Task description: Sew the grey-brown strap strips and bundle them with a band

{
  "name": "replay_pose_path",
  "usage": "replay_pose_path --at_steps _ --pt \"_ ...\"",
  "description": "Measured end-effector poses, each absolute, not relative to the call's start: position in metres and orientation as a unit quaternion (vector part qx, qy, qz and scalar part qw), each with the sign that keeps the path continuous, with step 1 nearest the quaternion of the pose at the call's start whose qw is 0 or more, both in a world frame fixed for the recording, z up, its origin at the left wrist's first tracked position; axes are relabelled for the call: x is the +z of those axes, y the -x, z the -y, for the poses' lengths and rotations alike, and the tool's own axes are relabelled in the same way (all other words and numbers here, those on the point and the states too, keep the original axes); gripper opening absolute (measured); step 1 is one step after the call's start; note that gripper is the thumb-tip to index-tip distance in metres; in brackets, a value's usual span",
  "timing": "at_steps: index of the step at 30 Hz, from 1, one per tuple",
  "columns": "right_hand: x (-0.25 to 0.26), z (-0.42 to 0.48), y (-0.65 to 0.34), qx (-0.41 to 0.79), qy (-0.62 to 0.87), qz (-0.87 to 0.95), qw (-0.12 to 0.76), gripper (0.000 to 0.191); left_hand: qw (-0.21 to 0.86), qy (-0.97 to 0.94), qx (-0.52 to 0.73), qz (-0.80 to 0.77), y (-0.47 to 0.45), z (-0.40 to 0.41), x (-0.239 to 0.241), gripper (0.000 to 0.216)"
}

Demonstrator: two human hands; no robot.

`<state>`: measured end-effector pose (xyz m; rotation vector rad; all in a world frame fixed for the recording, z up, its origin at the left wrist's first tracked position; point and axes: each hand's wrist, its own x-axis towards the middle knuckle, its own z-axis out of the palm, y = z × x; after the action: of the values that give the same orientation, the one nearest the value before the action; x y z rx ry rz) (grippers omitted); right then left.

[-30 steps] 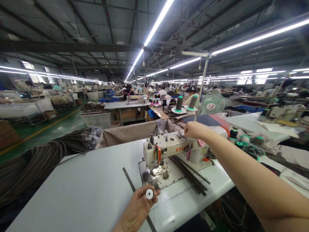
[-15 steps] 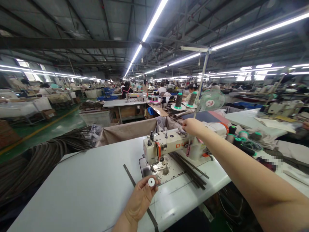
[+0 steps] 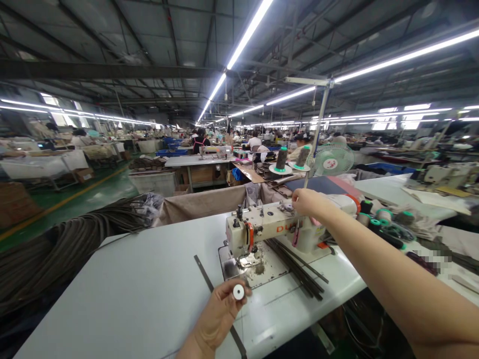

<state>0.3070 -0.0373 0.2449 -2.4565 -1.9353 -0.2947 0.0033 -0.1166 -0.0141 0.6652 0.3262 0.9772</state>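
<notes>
One white bobbin in the left hand — axis toward the camera.

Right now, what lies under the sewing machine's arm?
Several dark strips and the stained bed show beneath the machine arm; the strips' far ends are hidden behind it.

The person's right arm was stretched far forward and slanted inward, bare along all the length I could see. At its end the right hand was curled in nearly a loose fist, knuckles uppermost, with most of the fingertips hidden from me. The left hand was held lower and nearer the body, its thumb and fingers bent together in a pinch at the front. Behind it, only a short piece of left forearm showed, angled up and inward, bare too.
</notes>
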Motion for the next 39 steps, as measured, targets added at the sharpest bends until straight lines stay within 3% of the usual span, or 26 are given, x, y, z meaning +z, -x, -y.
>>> replay_pose_path --at_steps 6,13,18,24,28,33,39 --pt "0.253 0.045 -0.330 -0.062 0.763 0.643 -0.036 0.024 0.824 -0.335 0.426 -0.166 -0.008 0.118 -0.010 0.043" --pt "0.243 0.037 -0.304 -0.147 0.714 0.685 -0.007 0.026 0.818 -0.345 0.419 -0.190 -0.007 0.115 -0.010 0.045" --pt "0.253 0.035 -0.303 -0.135 0.687 0.712 -0.056 0.012 0.816 -0.357 0.404 -0.209 -0.005 0.119 -0.009 0.044" --pt "0.240 0.044 -0.297 -0.218 0.655 0.723 -0.033 0.028 0.842 -0.354 0.359 -0.193 -0.010 0.121 -0.002 0.039" --pt "0.241 0.045 -0.298 -0.212 0.653 0.725 -0.056 0.020 0.840 -0.356 0.368 -0.182 -0.009 0.120 0.000 0.035" --pt "0.239 0.045 -0.296 -0.247 0.643 0.723 -0.044 0.031 0.823 -0.371 0.384 -0.193 -0.008 0.118 -0.006 0.039" --pt "0.237 0.045 -0.299 -0.230 0.662 0.712 -0.051 0.022 0.824 -0.372 0.382 -0.192 -0.007 0.120 -0.008 0.041"
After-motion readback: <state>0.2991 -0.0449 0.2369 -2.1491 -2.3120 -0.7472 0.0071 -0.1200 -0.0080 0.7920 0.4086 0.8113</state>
